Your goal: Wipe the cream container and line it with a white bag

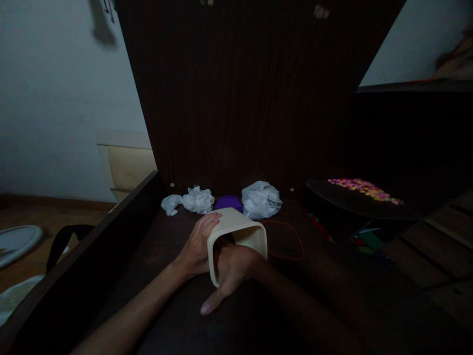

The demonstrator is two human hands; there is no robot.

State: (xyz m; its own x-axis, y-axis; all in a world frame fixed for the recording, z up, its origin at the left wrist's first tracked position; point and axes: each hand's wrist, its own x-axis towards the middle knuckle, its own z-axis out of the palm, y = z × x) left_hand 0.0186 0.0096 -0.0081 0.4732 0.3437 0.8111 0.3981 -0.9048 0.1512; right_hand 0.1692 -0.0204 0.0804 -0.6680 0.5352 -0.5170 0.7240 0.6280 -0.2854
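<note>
A cream plastic container point(231, 219) lies tipped on its side, its open mouth toward me. My left hand point(199, 244) grips its left wall, fingers over the upper edge. My right hand point(234, 264) reaches into the mouth; its thumb sticks out below the rim, while its other fingers are hidden inside. Whether they hold anything does not show. Just right of the container, a thin reddish-brown rounded-square ring point(301, 241) rests on the dark wooden surface point(166, 291).
Crumpled white plastic bags point(198, 199) and a fuller bag point(261, 199) lie by the dark back panel point(236, 108), a purple object point(229, 202) between them. On the right, pink and yellow bits point(364, 189) cover a curved shelf point(332, 197). A raised board point(92, 251) edges the left.
</note>
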